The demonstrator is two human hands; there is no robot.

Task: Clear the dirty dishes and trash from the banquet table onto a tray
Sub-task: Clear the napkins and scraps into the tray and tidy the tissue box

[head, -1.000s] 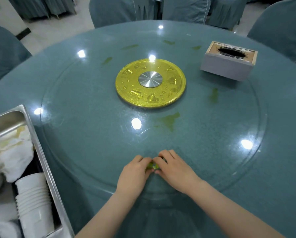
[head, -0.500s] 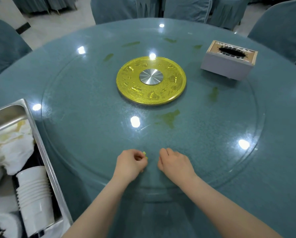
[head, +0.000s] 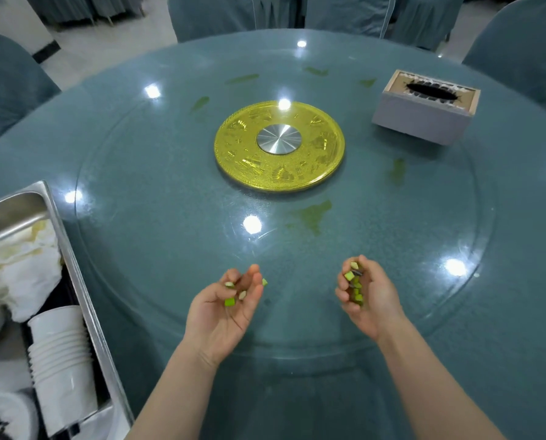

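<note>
Left hand, right hand cupped round green scraps; tray left.

There is a single view, from the person's head, tilted forward and down over the near edge of the round table. It sits close above both forearms; beyond the fingertips the wide lens takes in the whole tabletop and the chairs behind.
</note>
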